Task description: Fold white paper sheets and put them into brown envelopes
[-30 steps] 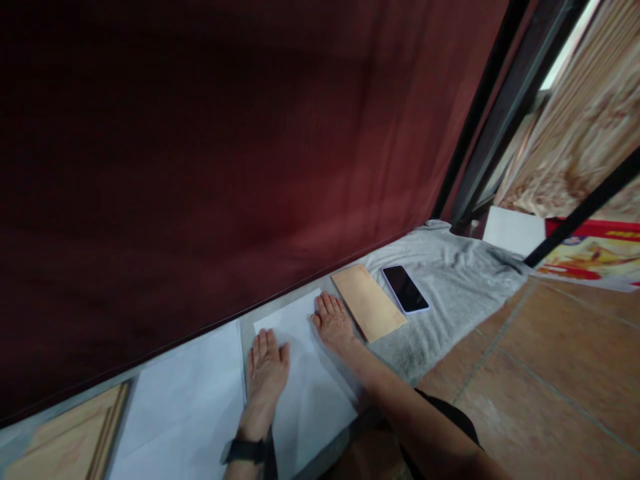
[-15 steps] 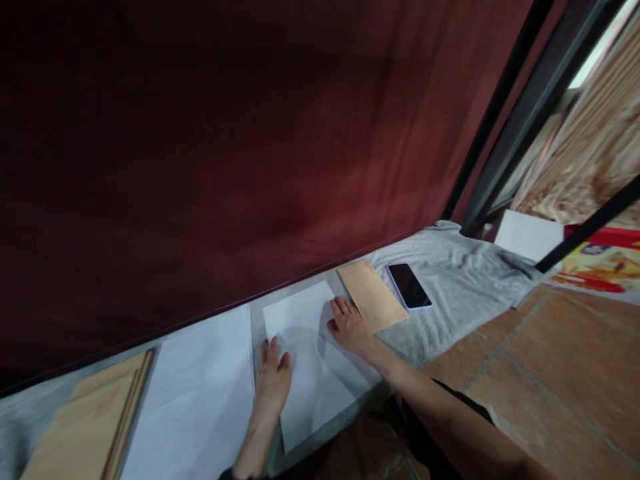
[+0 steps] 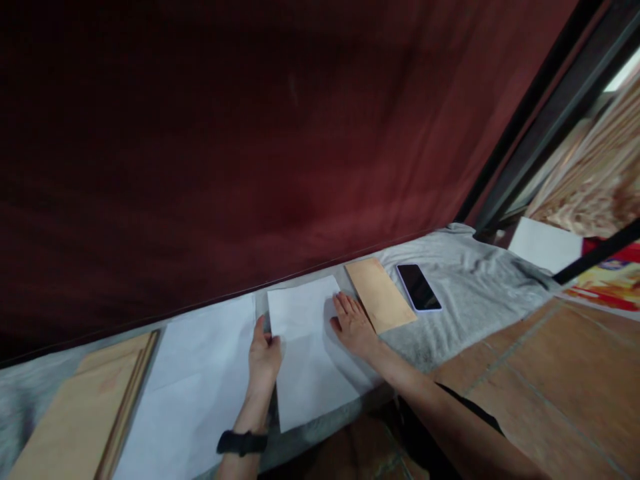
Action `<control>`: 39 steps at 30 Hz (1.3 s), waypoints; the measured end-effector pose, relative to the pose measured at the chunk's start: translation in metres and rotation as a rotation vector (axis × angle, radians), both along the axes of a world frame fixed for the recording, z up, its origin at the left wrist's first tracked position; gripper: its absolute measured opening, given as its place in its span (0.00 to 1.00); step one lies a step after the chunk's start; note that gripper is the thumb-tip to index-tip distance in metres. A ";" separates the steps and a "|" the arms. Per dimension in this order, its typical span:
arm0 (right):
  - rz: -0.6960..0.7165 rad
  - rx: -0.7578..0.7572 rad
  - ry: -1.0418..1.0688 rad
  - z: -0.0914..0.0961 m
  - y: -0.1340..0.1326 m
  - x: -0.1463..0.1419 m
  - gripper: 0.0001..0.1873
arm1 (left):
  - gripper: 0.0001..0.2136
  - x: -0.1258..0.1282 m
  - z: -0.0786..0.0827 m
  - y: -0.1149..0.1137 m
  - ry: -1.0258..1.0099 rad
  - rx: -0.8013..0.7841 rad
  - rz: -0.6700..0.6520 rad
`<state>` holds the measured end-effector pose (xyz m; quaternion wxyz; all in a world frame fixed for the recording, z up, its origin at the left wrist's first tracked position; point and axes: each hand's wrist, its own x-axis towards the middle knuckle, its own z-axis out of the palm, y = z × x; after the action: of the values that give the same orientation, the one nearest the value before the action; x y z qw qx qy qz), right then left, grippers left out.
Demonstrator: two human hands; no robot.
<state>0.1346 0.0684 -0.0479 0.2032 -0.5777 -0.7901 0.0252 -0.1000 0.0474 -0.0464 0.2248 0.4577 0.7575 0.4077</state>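
Observation:
A white sheet of paper [image 3: 305, 347] lies on a grey cloth [image 3: 465, 293] on the floor, in front of a dark red curtain. My left hand [image 3: 264, 357] grips the sheet's left edge, thumb on top and fingers curled at the edge. My right hand [image 3: 354, 325] lies flat and open on the sheet's right side. Just to the right of that hand rests a tan envelope [image 3: 380, 293].
A black phone [image 3: 419, 287] lies beside the tan envelope. A second white sheet [image 3: 195, 380] and a stack of tan envelopes [image 3: 80, 413] are to the left. Brown floor tiles [image 3: 550, 387] stretch to the right, with black metal bars [image 3: 595, 253] and printed boxes beyond.
The left hand went from lying flat on the sheet to gripping its left edge. The right hand slid slightly along the sheet. The view shifted to the left.

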 end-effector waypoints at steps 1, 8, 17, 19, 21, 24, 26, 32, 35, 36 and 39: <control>0.014 0.009 0.010 0.001 -0.001 -0.003 0.31 | 0.33 0.001 0.000 0.001 -0.003 -0.004 0.016; 0.181 0.059 0.063 0.005 -0.030 -0.030 0.30 | 0.30 0.005 0.003 0.006 -0.006 -0.002 0.023; 0.232 0.026 0.030 0.003 -0.049 -0.028 0.27 | 0.29 0.013 0.020 -0.004 0.231 0.014 0.004; 0.234 0.026 0.007 0.003 -0.049 -0.028 0.27 | 0.28 0.020 0.026 -0.010 0.358 0.038 0.002; 0.226 0.019 -0.016 0.004 -0.049 -0.028 0.27 | 0.27 0.033 0.028 -0.017 0.467 0.099 -0.028; 0.234 -0.006 -0.063 0.005 -0.049 -0.028 0.28 | 0.25 0.062 0.019 -0.031 0.556 0.189 -0.188; 0.263 -0.015 -0.109 0.005 -0.050 -0.026 0.31 | 0.26 0.081 0.007 -0.041 0.620 0.167 -0.325; 0.262 0.029 -0.167 -0.002 -0.050 -0.017 0.33 | 0.29 0.089 -0.010 -0.061 0.787 0.179 -0.456; 0.207 0.073 -0.119 -0.007 -0.049 -0.012 0.30 | 0.31 0.080 -0.008 -0.065 0.817 0.215 -0.491; 0.188 0.085 -0.098 -0.008 -0.049 -0.011 0.29 | 0.31 0.077 -0.007 -0.066 0.823 0.215 -0.500; 0.147 0.108 -0.051 -0.011 -0.049 -0.007 0.29 | 0.32 0.071 -0.005 -0.070 0.833 0.199 -0.510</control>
<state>0.1280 0.0195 -0.0586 0.2115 -0.5069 -0.8355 -0.0173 -0.0287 -0.0229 -0.0510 -0.0492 0.7716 0.6043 0.1925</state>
